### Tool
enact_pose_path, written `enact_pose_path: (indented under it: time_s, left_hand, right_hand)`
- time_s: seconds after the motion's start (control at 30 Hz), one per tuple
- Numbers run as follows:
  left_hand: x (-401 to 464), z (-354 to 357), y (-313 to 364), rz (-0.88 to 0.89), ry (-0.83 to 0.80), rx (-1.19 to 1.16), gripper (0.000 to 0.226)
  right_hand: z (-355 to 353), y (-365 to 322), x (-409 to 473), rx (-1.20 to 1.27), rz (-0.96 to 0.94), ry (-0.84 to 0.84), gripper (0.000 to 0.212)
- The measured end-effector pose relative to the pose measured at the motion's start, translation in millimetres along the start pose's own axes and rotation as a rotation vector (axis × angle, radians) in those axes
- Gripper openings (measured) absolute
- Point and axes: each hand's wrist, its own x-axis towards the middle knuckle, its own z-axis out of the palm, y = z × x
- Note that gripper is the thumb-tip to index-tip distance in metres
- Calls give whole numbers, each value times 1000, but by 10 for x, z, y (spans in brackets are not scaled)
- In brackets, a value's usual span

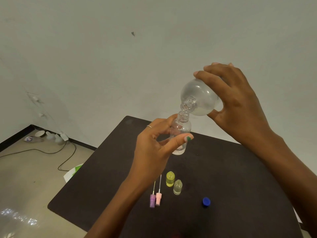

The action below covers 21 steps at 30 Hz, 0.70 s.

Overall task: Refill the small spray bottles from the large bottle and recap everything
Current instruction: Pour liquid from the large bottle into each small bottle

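Near the tabletop's (223, 169) front edge lie a blue cap (206, 201), two spray heads (155, 200) and two open small bottles (173, 182); above its far edge the left hand (154, 145) wraps a grip round a clear small bottle (181, 134), while the right hand (236, 98) grips the large bottle (200, 98) tipped neck-down, mouths almost touching. Both necks are narrow, so a slight misalignment or steeper tilt could spill liquid onto the tabletop, or overfill the small bottle
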Motion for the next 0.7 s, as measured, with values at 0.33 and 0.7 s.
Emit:
enact_pose_path:
  time_s: [0.33, 0.7]
  left_hand:
    - [-2, 2, -8, -8, -1, -7, 35]
    - [-5, 0, 25, -21, -5, -35, 35]
  right_hand:
    - [9, 7, -7, 7, -9, 4, 67]
    - [2, 2, -8, 3, -9, 3, 68]
